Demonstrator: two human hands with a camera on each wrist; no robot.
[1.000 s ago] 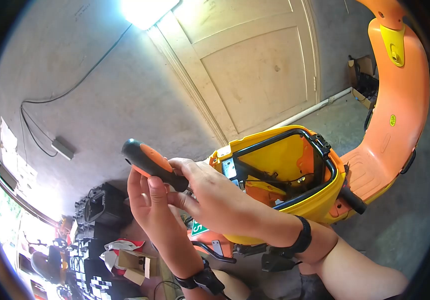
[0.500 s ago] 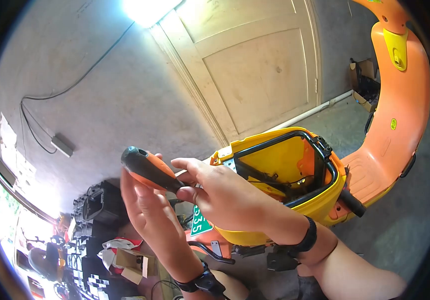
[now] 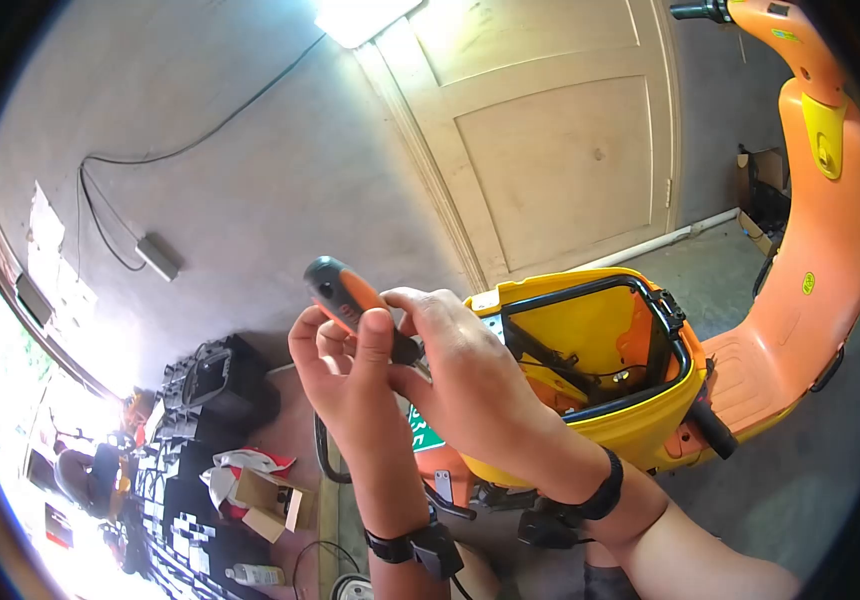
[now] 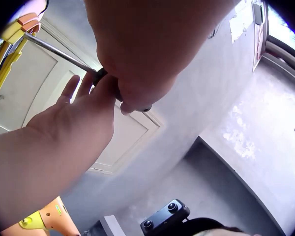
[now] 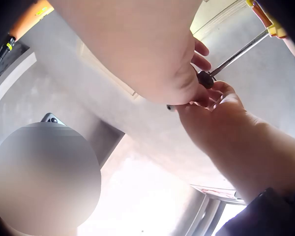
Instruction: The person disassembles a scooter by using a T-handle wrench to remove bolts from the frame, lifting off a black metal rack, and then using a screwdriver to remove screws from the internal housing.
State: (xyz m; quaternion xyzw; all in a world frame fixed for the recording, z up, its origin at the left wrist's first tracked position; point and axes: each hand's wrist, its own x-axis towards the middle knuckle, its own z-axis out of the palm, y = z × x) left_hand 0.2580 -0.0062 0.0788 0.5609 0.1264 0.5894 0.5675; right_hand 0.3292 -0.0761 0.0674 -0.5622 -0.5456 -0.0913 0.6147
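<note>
A screwdriver (image 3: 345, 293) with a black and orange handle is held up, its butt end toward the upper left. My left hand (image 3: 350, 400) holds the handle, thumb on the near side and fingers curled behind it. Beside it, my right hand (image 3: 475, 370) pinches the handle near its neck. The metal shaft (image 4: 59, 52) shows in the left wrist view, running out toward yellow and orange scooter parts (image 4: 19, 28). In the right wrist view the shaft (image 5: 241, 52) ends over a yellow part (image 5: 275, 30). Both palms are largely hidden.
Beyond my hands stands an orange scooter (image 3: 830, 270) with a yellow rear body (image 3: 590, 440) opened to its black frame. A green plate (image 3: 426, 432) sits behind my right hand. Black cases (image 3: 220, 385) and an open cardboard box (image 3: 265, 495) stand at left. A door (image 3: 560, 160) is behind.
The head view has swung, so the scene sits further right and lower. My left fingers, straighter half a second ago, now curl more around the handle, with the thumb on it.
</note>
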